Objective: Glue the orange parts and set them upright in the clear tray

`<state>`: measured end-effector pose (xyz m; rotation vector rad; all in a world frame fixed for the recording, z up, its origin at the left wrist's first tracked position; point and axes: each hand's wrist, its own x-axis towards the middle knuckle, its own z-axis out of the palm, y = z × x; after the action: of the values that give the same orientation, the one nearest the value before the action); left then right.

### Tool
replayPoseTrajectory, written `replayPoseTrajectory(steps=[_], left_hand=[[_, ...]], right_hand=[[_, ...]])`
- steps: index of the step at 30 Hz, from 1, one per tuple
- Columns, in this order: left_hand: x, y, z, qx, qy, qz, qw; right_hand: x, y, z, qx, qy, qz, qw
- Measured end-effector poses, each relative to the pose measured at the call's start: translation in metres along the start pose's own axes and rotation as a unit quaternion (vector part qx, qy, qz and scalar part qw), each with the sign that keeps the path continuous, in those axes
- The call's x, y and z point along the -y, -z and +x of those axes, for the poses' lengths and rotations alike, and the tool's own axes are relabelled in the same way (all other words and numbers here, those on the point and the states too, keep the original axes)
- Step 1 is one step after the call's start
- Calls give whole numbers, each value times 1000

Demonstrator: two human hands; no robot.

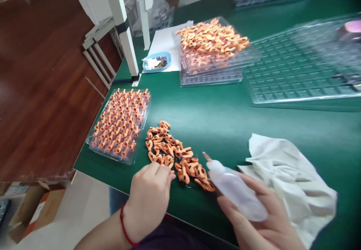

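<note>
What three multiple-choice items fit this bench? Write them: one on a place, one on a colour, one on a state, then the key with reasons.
1. Where does the loose pile of orange parts lie?
A. on the green table, right of the filled tray
B. inside the blue dish
C. on the white cloth

2. What colour is the band on the left wrist?
A. blue
B. red
C. yellow

3. How is the squeeze bottle held?
A. standing upright on the table, untouched
B. lying on the cloth
C. gripped in the right hand, nozzle tilted toward the pile

Key: 1 A, the pile sits on the bare green table beside the filled tray. 2 B, a red band circles the wrist of the left hand. 3 C, the right hand wraps the bottle, whose tip points up-left at the parts, with the white cloth behind it.
</note>
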<state>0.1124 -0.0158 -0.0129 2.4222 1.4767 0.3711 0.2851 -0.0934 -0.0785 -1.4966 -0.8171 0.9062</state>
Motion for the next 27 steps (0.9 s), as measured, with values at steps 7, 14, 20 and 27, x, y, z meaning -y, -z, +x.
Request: replayPoseTrajectory(steps=[7,14,20,27], left_hand=[[5,4,-12,43,54,-35,997],[9,-4,-25,-11,33,-62,997],[2,-6,-50,-97,-56,-112,987],[-5,-8,-60,-91,-22,-300,949]], right_hand=[[12,-9,-7,126,38,-2,991],[9,-3,-8,97,1,48,994],[23,-17,-11,128,15,97,987],[15,-16,-20,130,25,80,988]])
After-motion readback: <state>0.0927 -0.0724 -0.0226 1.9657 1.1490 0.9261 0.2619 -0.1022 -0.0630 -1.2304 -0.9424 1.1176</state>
